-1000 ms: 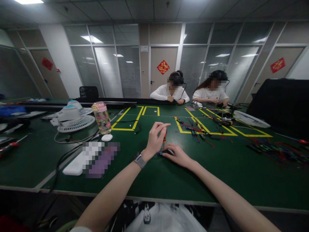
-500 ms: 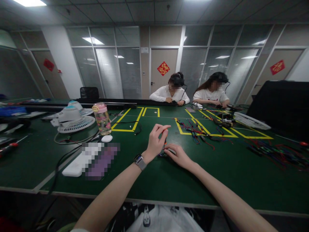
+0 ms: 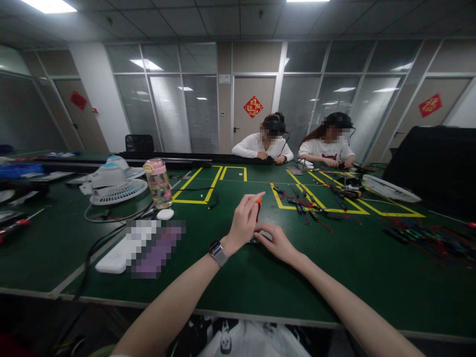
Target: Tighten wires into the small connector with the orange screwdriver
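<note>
My left hand (image 3: 243, 222), with a watch on its wrist, pinches the orange handle of a small screwdriver (image 3: 258, 207) held upright, tip down. My right hand (image 3: 275, 242) rests flat on the green table (image 3: 238, 277) and presses on a small dark part (image 3: 260, 234) that lies right under the screwdriver tip. Most of that part is hidden under my fingers. Both hands meet at the table's middle, close in front of me.
A pink-lidded bottle (image 3: 157, 182), white desk fans (image 3: 113, 181), a white mouse (image 3: 165, 213) and black cables lie to the left. Coloured wire bundles (image 3: 305, 203) lie in yellow-taped boxes and at the right (image 3: 431, 235). Two people sit across the table.
The view has shifted slightly. My left hand stays on the screwdriver and its fingers have turned a little; my right hand keeps holding the part down.
</note>
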`<action>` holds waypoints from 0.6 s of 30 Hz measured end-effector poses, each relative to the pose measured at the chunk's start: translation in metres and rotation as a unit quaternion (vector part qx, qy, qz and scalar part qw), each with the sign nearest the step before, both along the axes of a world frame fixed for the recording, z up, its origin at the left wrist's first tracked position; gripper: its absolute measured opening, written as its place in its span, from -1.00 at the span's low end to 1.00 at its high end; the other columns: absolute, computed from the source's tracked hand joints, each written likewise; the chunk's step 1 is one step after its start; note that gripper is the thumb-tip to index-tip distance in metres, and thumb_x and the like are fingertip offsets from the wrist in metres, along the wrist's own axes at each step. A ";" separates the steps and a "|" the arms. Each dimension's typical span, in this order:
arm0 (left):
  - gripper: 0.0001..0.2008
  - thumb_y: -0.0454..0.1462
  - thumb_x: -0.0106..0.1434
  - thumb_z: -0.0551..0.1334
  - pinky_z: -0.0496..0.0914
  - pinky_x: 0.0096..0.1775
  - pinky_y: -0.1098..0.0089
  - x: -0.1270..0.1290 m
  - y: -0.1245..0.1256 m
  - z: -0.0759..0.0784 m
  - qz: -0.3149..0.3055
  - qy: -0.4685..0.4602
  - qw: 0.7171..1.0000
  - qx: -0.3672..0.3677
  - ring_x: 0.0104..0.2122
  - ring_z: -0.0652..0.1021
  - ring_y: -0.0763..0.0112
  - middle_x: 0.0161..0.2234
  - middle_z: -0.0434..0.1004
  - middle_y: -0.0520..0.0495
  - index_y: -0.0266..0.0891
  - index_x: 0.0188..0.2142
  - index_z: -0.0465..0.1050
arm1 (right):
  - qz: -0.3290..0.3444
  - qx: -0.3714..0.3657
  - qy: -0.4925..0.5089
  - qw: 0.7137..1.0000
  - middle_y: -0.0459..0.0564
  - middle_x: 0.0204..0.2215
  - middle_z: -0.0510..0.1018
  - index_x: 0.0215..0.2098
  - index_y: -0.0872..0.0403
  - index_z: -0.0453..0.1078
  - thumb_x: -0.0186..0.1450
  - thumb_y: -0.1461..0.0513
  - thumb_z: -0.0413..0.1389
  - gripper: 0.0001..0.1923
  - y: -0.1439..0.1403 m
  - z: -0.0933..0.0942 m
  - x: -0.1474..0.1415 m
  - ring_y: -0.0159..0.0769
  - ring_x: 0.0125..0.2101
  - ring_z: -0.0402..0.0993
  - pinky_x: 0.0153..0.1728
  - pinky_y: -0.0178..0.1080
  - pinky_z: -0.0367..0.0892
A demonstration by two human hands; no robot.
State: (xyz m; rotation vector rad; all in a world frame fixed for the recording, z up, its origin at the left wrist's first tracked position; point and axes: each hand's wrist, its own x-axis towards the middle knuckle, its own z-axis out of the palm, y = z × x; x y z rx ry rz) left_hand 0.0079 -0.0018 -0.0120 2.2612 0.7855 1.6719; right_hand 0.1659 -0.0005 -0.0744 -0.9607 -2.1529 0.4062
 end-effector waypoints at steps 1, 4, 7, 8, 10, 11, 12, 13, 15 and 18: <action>-0.63 -0.34 0.43 -0.06 0.36 -0.03 0.35 0.000 0.000 0.000 -0.014 -0.001 1.000 -0.004 -0.08 0.46 0.37 -0.05 0.42 -0.11 -0.15 0.15 0.30 | 0.002 -0.002 0.003 1.000 0.03 -0.27 0.60 -0.22 0.06 0.48 0.34 0.21 0.07 -0.84 0.000 0.000 0.000 -0.19 -0.23 0.51 -0.14 -0.16 0.35; -0.68 -0.35 0.40 0.03 0.37 -0.05 0.36 0.001 0.000 0.002 -0.014 -0.010 1.000 0.006 -0.11 0.48 0.38 -0.09 0.45 -0.09 -0.15 0.10 0.35 | 0.008 -0.007 0.016 1.000 0.02 -0.31 0.60 -0.28 0.07 0.49 0.32 0.23 0.10 -0.87 -0.001 0.001 -0.002 -0.20 -0.26 0.51 -0.16 -0.18 0.36; -0.80 -0.31 0.30 0.20 0.38 -0.19 0.40 0.001 0.003 0.001 0.042 -0.029 0.998 0.023 -0.27 0.46 0.41 -0.28 0.38 -0.02 -0.16 -0.09 0.49 | 0.014 -0.017 0.028 0.999 0.01 -0.36 0.61 -0.37 0.07 0.49 0.30 0.24 0.10 -0.85 -0.002 0.002 -0.004 -0.21 -0.29 0.52 -0.19 -0.20 0.37; -0.85 -0.30 0.27 0.24 0.37 -0.22 0.41 0.000 0.004 0.001 0.058 -0.035 0.997 0.023 -0.30 0.44 0.42 -0.31 0.35 -0.01 -0.17 -0.15 0.51 | 0.013 -0.023 0.036 0.999 0.01 -0.37 0.61 -0.38 0.07 0.50 0.30 0.24 0.10 -0.85 -0.002 0.003 -0.005 -0.21 -0.30 0.53 -0.19 -0.21 0.37; -0.89 -0.27 0.26 0.26 0.37 -0.22 0.40 -0.001 0.005 0.000 0.068 -0.039 0.997 0.014 -0.31 0.43 0.42 -0.31 0.32 -0.01 -0.17 -0.20 0.52 | 0.003 -0.036 0.062 0.997 0.01 -0.37 0.62 -0.38 0.08 0.51 0.26 0.24 0.13 -0.88 -0.001 0.003 -0.007 -0.21 -0.30 0.54 -0.19 -0.20 0.38; -0.87 -0.26 0.29 0.23 0.38 -0.19 0.39 -0.002 0.006 0.000 0.061 -0.036 0.997 0.005 -0.28 0.45 0.40 -0.28 0.34 -0.02 -0.17 -0.18 0.51 | -0.003 -0.043 0.077 0.996 0.01 -0.36 0.63 -0.37 0.08 0.51 0.24 0.24 0.15 -0.90 0.000 0.003 -0.008 -0.21 -0.30 0.54 -0.18 -0.20 0.38; -0.84 -0.26 0.33 0.17 0.38 -0.16 0.38 -0.003 0.006 0.000 0.046 -0.035 0.998 -0.005 -0.24 0.46 0.39 -0.23 0.37 -0.04 -0.16 -0.13 0.49 | -0.010 -0.051 0.094 0.994 0.00 -0.37 0.63 -0.37 0.08 0.52 0.22 0.23 0.17 -0.90 0.001 0.002 -0.010 -0.21 -0.30 0.55 -0.17 -0.19 0.39; -0.78 -0.27 0.38 0.10 0.38 -0.12 0.36 -0.003 0.006 0.000 0.026 -0.035 0.999 -0.016 -0.19 0.47 0.38 -0.18 0.40 -0.07 -0.16 -0.07 0.46 | -0.016 -0.058 0.109 0.992 0.00 -0.37 0.64 -0.37 0.09 0.52 0.21 0.22 0.19 -0.90 0.002 0.002 -0.011 -0.21 -0.31 0.55 -0.17 -0.18 0.39; -0.69 -0.30 0.43 -0.03 0.38 -0.08 0.34 -0.004 0.006 0.001 -0.017 -0.035 0.999 -0.037 -0.14 0.50 0.38 -0.08 0.43 -0.10 -0.16 0.04 0.39 | -0.023 -0.071 0.137 0.988 0.00 -0.39 0.63 -0.38 0.09 0.52 0.20 0.19 0.20 -0.87 0.003 0.001 -0.014 -0.21 -0.33 0.55 -0.18 -0.17 0.40; -0.69 -0.30 0.41 0.01 0.39 -0.10 0.35 -0.003 0.005 0.003 -0.030 -0.035 0.998 -0.050 -0.19 0.52 0.40 -0.11 0.47 -0.09 -0.17 0.10 0.34 | -0.024 -0.085 0.171 0.981 0.00 -0.41 0.62 -0.37 0.10 0.50 0.21 0.15 0.19 -0.83 0.004 0.001 -0.017 -0.20 -0.34 0.54 -0.19 -0.15 0.40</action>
